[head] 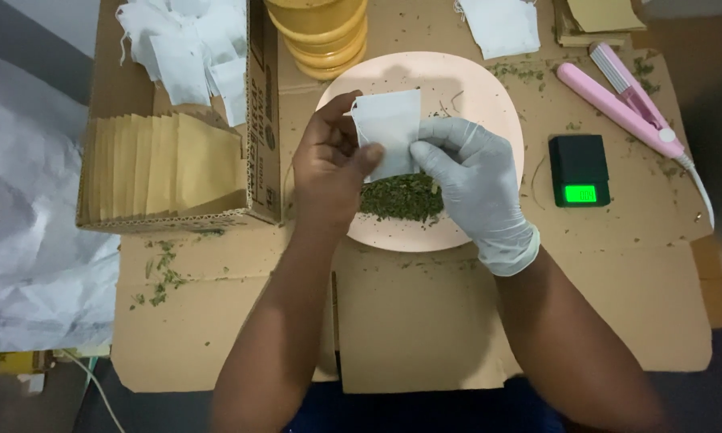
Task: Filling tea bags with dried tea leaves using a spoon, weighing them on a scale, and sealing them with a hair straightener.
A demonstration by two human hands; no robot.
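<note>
My bare left hand (pixel 329 164) and my right hand (pixel 473 180), in a white glove, both pinch a small white paper bag (pixel 389 124) and hold it upright over a pale pink plate (pixel 489 96). A heap of dried green leaf bits (pixel 401 198) lies on the plate just under the bag. Both thumbs press on the bag's lower part.
A cardboard box (pixel 260 120) at left holds tan envelopes (pixel 164 164) and loose white bags (pixel 188 44). Stacked yellow bowls (pixel 321 36) stand behind the plate. A small black scale (pixel 579 168) with a lit green display and a pink sealer tool (pixel 621 104) lie at right. Crumpled white sheeting (pixel 32 224) lies far left.
</note>
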